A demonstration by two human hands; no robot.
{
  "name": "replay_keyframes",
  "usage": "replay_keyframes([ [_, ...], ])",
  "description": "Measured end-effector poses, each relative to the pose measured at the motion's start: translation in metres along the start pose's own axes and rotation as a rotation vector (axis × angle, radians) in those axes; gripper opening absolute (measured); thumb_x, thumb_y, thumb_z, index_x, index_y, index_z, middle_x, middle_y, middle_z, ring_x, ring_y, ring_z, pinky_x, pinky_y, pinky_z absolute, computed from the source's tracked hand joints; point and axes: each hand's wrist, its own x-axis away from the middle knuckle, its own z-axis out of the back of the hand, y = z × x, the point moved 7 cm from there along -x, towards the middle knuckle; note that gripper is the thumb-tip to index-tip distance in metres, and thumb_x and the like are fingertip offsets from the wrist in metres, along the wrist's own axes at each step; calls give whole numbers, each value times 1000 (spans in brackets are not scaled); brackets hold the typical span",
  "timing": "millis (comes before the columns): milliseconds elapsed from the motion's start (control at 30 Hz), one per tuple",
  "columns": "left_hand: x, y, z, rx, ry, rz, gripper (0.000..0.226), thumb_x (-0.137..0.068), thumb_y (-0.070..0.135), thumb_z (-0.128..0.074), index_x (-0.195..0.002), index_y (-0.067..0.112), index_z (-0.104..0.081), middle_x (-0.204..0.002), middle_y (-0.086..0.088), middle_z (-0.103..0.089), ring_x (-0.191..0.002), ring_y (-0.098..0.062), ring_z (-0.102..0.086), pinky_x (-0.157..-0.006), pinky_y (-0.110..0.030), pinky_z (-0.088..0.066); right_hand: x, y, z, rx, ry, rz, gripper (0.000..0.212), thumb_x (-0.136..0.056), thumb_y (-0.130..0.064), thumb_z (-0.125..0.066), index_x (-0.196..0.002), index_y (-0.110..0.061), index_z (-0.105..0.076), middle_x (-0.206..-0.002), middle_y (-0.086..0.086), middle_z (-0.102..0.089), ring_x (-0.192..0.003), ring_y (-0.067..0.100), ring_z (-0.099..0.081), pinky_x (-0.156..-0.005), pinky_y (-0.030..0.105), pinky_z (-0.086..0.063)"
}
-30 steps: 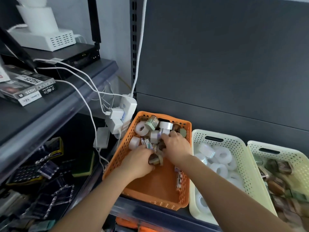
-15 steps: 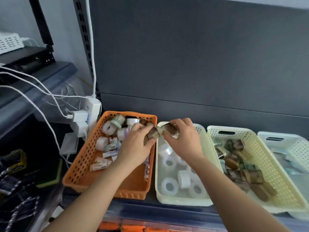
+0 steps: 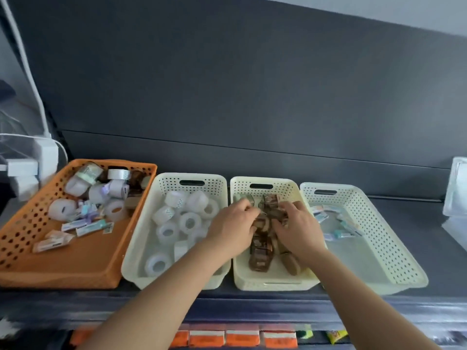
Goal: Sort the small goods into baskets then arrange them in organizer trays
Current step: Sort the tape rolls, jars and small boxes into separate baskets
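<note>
Brightness: you are working in soft, even light; the cream baskets (image 3: 192, 176) are reading bright against the dim, matte back panel (image 3: 252, 84).
Shadows: only faint, soft-edged shade is gathering under the basket rims.
Glare: the clear tape rolls (image 3: 189, 222) and the clear container (image 3: 458, 188) are washing out pale.
Blur: the white plugs (image 3: 22, 170) and orange labels (image 3: 242, 338) are smearing.
Distortion: your wide lens is bowing the panel's seam and splaying the baskets outward.

Left hand (image 3: 231, 224) and right hand (image 3: 299, 227) partly cover brown rolls (image 3: 261, 251).
</note>
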Motion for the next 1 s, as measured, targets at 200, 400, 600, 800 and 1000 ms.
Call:
replay_keyframes([
  [200,0,13,-32,-396,-212,-41,58,-88,6,-54,-143,18,-40,-138,-8,-48,-135,-25,-37,-120,-45,-8,0,13,-16,166,-127,148,45,-94,-26,-48,-138,-21,-42,-140,-1,-46,-124,22,-47,-98,35,-45],
  [400,5,13,-26,-337,-202,-46,61,-87,4,-55,-144,17,-38,-139,-8,-46,-135,-24,-36,-119,-43,-10,-3,7,-20,152,-93,197,39,-92,-25,-48,-130,-18,-46,-133,0,-51,-119,24,-50,-97,37,-46],
  [600,14,-1,11,-217,-36,0,33,-92,14,-57,-125,16,-58,-122,1,-56,-113,-14,-51,-95,-28,-47,-13,-26,-13,71,-11,288,33,-87,-18,-49,-118,-19,-61,-119,1,-60,-108,22,-54,-86,34,-50],
  [800,38,-49,62,-317,80,148,23,-90,9,-54,-111,15,-60,-110,4,-55,-106,-16,-50,-77,-26,-45,-18,-92,-16,11,-32,414,31,-87,-21,-56,-116,-16,-64,-116,4,-60,-108,25,-55,-87,37,-48],
  [1000,81,-122,109,-413,83,335,19,-89,15,-52,-106,18,-62,-104,1,-55,-100,-20,-53,-67,-32,-47,-15,-185,-36,-30,-119,555,33,-90,-31,-56,-121,-22,-61,-123,-1,-57,-119,22,-48,-92,33,-45],
])
